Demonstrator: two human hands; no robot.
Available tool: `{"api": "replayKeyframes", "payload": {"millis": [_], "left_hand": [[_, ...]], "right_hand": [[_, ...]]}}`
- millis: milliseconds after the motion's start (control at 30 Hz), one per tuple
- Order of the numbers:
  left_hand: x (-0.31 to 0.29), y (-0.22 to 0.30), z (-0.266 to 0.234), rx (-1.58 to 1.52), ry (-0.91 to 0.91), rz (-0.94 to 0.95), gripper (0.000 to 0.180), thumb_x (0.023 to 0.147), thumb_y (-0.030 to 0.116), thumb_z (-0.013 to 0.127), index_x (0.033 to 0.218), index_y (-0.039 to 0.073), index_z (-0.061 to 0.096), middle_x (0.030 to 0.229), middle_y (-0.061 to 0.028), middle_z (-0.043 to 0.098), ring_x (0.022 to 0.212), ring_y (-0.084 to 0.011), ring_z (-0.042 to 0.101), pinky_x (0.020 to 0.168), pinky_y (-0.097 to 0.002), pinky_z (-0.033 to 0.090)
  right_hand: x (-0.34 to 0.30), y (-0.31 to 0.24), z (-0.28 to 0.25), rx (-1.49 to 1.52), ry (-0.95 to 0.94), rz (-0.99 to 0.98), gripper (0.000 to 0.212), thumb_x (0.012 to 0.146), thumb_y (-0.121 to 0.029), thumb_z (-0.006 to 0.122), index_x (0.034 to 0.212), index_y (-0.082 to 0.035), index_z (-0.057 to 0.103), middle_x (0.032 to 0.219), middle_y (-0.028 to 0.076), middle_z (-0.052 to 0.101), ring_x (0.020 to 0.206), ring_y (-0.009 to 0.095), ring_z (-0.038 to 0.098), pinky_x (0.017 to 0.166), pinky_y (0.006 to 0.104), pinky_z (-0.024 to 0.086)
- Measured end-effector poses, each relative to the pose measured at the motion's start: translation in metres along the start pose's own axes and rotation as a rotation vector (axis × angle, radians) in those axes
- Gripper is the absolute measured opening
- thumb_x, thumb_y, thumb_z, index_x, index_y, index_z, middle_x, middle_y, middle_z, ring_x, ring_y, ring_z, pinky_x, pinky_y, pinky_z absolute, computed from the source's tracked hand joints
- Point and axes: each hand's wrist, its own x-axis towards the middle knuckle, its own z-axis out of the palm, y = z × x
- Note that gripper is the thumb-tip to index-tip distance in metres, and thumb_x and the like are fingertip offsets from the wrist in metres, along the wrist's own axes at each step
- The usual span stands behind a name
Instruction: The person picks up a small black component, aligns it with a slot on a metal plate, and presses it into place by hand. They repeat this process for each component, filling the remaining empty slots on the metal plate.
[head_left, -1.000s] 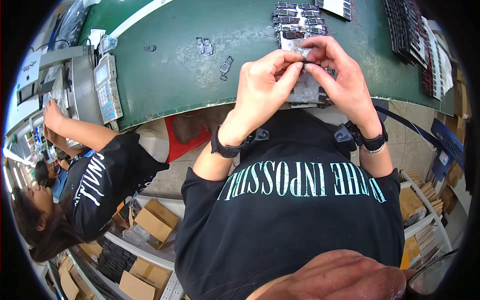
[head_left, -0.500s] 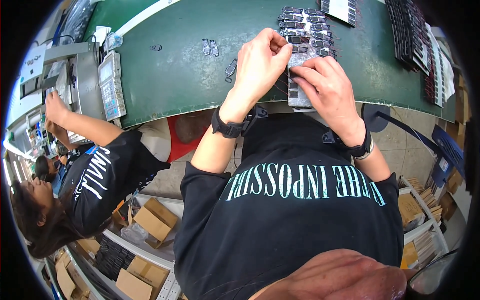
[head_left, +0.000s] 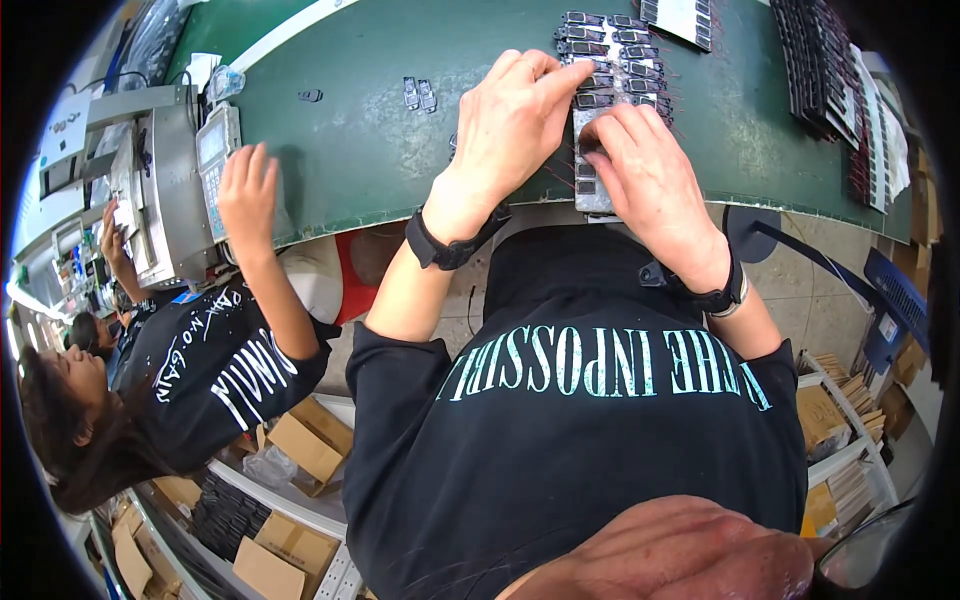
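My left hand (head_left: pixel 512 120) is at the upper left of a pale, film-like strip (head_left: pixel 597 200), its thumb and forefinger pinched at the left column of small black rectangular modules (head_left: pixel 582 48) with thin red wires. Whatever lies between those fingertips is hidden. Lower down, my right hand (head_left: pixel 645 165) curls over the strip's near part, fingers bent toward the thumb at its left edge. What these fingers hold, if anything, is covered by the hand. Two loose black modules (head_left: pixel 419 95) lie on the green table left of my left hand. Another is mostly hidden behind the wrist.
A single small black part (head_left: pixel 311 95) lies farther left. Beyond it are a grey keypad device (head_left: pixel 212 165) and a co-worker's raised hand (head_left: pixel 248 190). At the right stand stacked black module strips (head_left: pixel 815 75); a white sheet with modules (head_left: pixel 680 18) lies at the back.
My left hand has shifted slightly left and up along the module column. My right hand has moved little. The co-worker's near arm has swung toward the table beside the keypad device.
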Motion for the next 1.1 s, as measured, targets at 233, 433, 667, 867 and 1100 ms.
{"api": "replayKeyframes", "payload": {"millis": [233, 433, 667, 867, 1100], "left_hand": [[-0.015, -0.014, -0.056, 0.023, 0.278, -0.170, 0.014, 0.084, 0.009, 0.071, 0.096, 0.011, 0.075, 0.090, -0.0042, 0.069, 0.087, -0.0240, 0.065, 0.070, -0.0355, 0.055], [-0.082, -0.028, -0.073, 0.203, 0.050, -0.349, 0.018, 0.085, 0.015, 0.074, 0.102, 0.011, 0.076, 0.096, -0.0046, 0.068, 0.085, -0.0237, 0.065, 0.073, -0.0335, 0.053], [-0.083, -0.013, -0.058, 0.285, -0.030, -0.372, 0.016, 0.081, 0.015, 0.076, 0.096, 0.010, 0.072, 0.093, -0.0052, 0.068, 0.089, -0.0258, 0.063, 0.074, -0.0383, 0.053], [-0.063, -0.011, -0.059, 0.081, -0.065, -0.432, 0.018, 0.081, 0.013, 0.075, 0.097, 0.007, 0.069, 0.091, -0.0069, 0.067, 0.085, -0.0240, 0.064, 0.071, -0.0373, 0.054], [-0.028, 0.020, -0.035, -0.340, 0.100, -0.304, 0.023, 0.082, 0.005, 0.073, 0.105, 0.003, 0.069, 0.093, -0.0099, 0.071, 0.080, -0.0218, 0.069, 0.073, -0.0325, 0.056]], "right_hand": [[0.010, -0.004, -0.006, -0.049, -0.059, -0.031, 0.018, 0.082, 0.003, 0.065, 0.097, 0.000, 0.056, 0.094, 0.015, 0.056, 0.088, 0.035, 0.054, 0.079, 0.0433, 0.046], [0.006, -0.009, -0.005, 0.025, -0.042, 0.033, 0.021, 0.089, 0.002, 0.062, 0.110, 0.002, 0.060, 0.098, 0.012, 0.062, 0.093, 0.028, 0.061, 0.082, 0.0343, 0.048], [0.005, 0.000, -0.021, 0.766, 0.007, 0.384, 0.020, 0.099, -0.004, 0.057, 0.118, 0.002, 0.061, 0.112, 0.007, 0.067, 0.102, 0.013, 0.062, 0.088, 0.0257, 0.048], [0.001, 0.004, -0.024, 1.031, 0.057, 0.486, 0.020, 0.098, -0.006, 0.061, 0.117, 0.001, 0.061, 0.111, 0.006, 0.067, 0.099, 0.009, 0.061, 0.089, 0.0239, 0.048], [0.009, 0.001, -0.025, 0.829, 0.130, 0.384, 0.020, 0.096, -0.002, 0.063, 0.115, 0.001, 0.064, 0.106, 0.005, 0.068, 0.096, 0.009, 0.064, 0.087, 0.0238, 0.050]]}}
